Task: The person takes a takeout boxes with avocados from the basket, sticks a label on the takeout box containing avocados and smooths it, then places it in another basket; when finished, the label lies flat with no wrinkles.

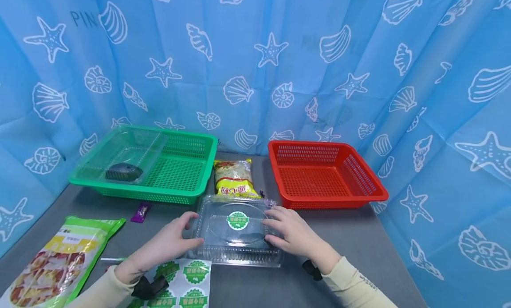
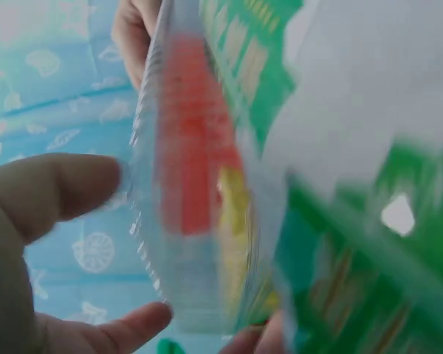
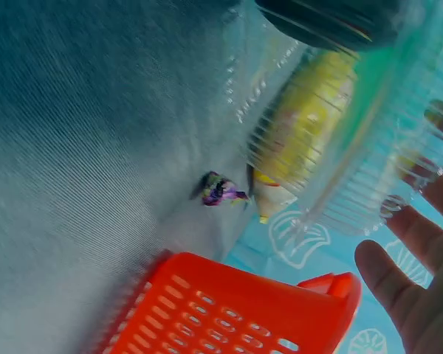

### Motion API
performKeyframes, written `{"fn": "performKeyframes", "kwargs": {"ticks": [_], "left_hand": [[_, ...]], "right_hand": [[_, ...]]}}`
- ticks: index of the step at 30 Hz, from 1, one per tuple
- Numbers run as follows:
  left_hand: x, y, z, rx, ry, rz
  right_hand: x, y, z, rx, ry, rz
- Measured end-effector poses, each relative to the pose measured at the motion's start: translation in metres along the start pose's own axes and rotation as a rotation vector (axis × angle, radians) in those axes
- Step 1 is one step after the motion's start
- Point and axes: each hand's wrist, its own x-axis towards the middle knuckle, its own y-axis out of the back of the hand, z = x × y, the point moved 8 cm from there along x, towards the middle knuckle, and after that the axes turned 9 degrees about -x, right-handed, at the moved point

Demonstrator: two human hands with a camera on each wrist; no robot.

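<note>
A clear plastic clamshell box (image 1: pixel 215 232) lies on the grey table with its lid down. A round green-and-white sticker (image 1: pixel 237 220) is on top of the lid, and something dark shows inside. My left hand (image 1: pixel 171 241) is at the box's left edge, thumb and fingers spread; in the left wrist view the thumb and a finger stand at its ribbed rim. At the right edge, the fingers of my right hand (image 1: pixel 293 232) rest on the lid, fairly straight. A sheet of green round stickers (image 1: pixel 195 272) lies beside my left forearm.
A green basket (image 1: pixel 205 166) holding a clear box (image 1: pixel 135 139) with a dark item stands back left. A red basket (image 1: pixel 327 201) stands back right. Between them is a yellow food packet (image 1: pixel 235 177). A purple-wrapped sweet (image 1: pixel 141 212) and a large green-yellow bag (image 1: pixel 64 259) lie at left.
</note>
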Motion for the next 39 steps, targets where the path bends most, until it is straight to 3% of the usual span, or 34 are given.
{"fn": "performKeyframes", "kwargs": {"ticks": [4,8,13,20,25,29,32,36,39], "left_hand": [[0.008,-0.008,-0.005,-0.158,0.013,-0.061],[0.015,-0.007,-0.009,-0.272,0.019,-0.026],[0.021,-0.003,-0.013,-0.301,0.03,0.054],[0.028,-0.001,-0.015,-0.279,0.022,0.091],[0.031,0.001,-0.014,-0.259,0.004,0.11],[0.029,0.013,-0.022,-0.37,-0.03,0.203],[0.034,0.029,-0.05,-0.611,-0.092,0.318],[0.054,0.054,-0.113,-0.883,-0.121,0.534],[0.063,0.072,-0.149,-0.965,-0.103,0.702]], "right_hand": [[-0.004,-0.002,0.0,-0.009,-0.004,0.049],[-0.009,-0.001,-0.001,-0.031,-0.032,0.083],[-0.019,0.002,-0.009,-0.073,-0.056,0.117],[-0.03,0.014,-0.026,-0.09,-0.02,0.22],[-0.032,0.023,-0.02,0.004,-0.01,0.346],[-0.032,0.025,0.007,0.177,-0.107,0.431],[-0.034,0.022,0.024,0.298,-0.178,0.429],[-0.031,0.025,0.03,0.441,-0.223,0.37],[-0.025,0.028,0.028,0.536,-0.25,0.321]]}}
